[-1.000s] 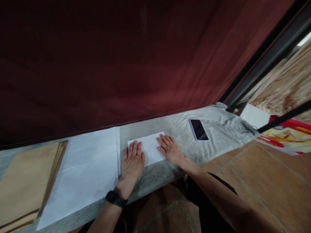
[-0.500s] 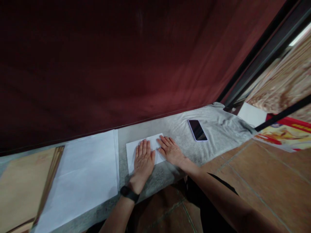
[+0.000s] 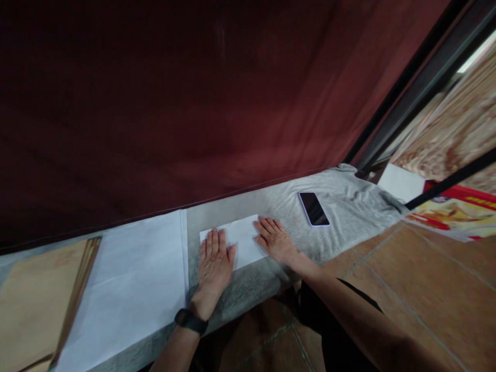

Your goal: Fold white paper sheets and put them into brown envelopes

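Note:
A small white sheet of paper (image 3: 245, 238), seemingly folded, lies flat on the grey cloth-covered ledge. Flat across its left end is my left hand (image 3: 215, 261), fingers stretched forward and thumb out to the side. My right hand (image 3: 276, 240) presses on the sheet's right edge with its fingers spread. Neither hand grips anything. Between them the middle of the paper shows bare. On my left wrist is a black watch (image 3: 191, 321).
Larger white sheets (image 3: 135, 284) lie left of my hands, with brown paper envelopes (image 3: 42, 294) farther left. A phone (image 3: 314, 209) rests on the grey cloth (image 3: 352, 206) to the right. A dark red panel (image 3: 232, 103) rises behind; tiled floor (image 3: 418, 289) lies below right.
My left hand has slid left along the paper to its left end, widening the gap between my hands. My right hand has shifted very slightly right and stays on the right edge.

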Tool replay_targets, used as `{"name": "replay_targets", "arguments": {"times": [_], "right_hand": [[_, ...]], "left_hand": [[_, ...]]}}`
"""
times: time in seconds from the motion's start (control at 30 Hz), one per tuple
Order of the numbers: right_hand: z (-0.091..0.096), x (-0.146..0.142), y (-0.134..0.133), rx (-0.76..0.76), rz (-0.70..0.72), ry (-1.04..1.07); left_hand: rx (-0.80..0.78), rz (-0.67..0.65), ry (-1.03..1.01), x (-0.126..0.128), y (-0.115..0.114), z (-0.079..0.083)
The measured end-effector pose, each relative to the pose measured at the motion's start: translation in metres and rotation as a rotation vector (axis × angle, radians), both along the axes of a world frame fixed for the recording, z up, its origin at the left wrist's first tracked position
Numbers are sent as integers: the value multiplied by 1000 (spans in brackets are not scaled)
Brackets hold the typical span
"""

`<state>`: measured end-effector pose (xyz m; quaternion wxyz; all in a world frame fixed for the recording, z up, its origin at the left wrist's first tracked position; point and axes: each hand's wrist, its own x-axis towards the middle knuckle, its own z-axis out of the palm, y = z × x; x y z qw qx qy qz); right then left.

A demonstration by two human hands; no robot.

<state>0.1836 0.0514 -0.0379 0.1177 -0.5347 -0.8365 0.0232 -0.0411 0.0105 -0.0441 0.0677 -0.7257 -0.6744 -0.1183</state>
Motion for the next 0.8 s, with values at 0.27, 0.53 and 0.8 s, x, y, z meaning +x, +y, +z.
{"name": "replay_targets", "arguments": {"times": [0.27, 0.53, 0.8], "right_hand": [[4, 7, 4, -26, -38, -10], [11, -9, 6, 22, -112, 40], [6, -56, -16, 23, 174, 198]], "left_hand": [[-20, 35, 45, -5, -3, 2], [70, 8, -46, 2, -4, 3], [28, -93, -64, 26, -9, -5]]}}
